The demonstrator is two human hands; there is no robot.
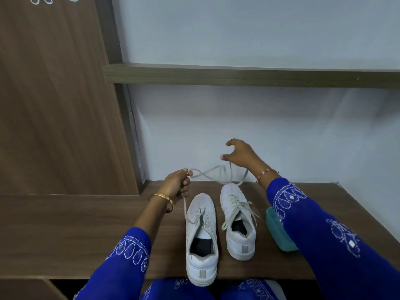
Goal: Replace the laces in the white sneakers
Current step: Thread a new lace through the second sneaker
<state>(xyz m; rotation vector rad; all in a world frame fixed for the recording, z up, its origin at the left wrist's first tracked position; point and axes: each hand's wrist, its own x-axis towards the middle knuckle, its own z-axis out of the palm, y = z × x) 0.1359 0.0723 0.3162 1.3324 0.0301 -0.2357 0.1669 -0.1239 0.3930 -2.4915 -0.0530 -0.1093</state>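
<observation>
Two white sneakers stand side by side on the wooden desk [65, 230], toes pointing away from me. The left sneaker [201, 239] has no lace in its eyelets. The right sneaker [238, 221] is still laced, its ends hanging loose. My left hand [177, 185] grips a loose white lace [207, 172] above the left sneaker's toe; one end hangs down beside the shoe. The lace stretches across to my right hand [240, 154], raised with fingers spread and curved, the lace draped beneath it.
A teal plastic box [279, 232] lies on the desk right of the sneakers, partly under my right sleeve. A wooden shelf [238, 75] runs along the white wall above. A tall wooden cabinet panel [54, 94] stands at the left.
</observation>
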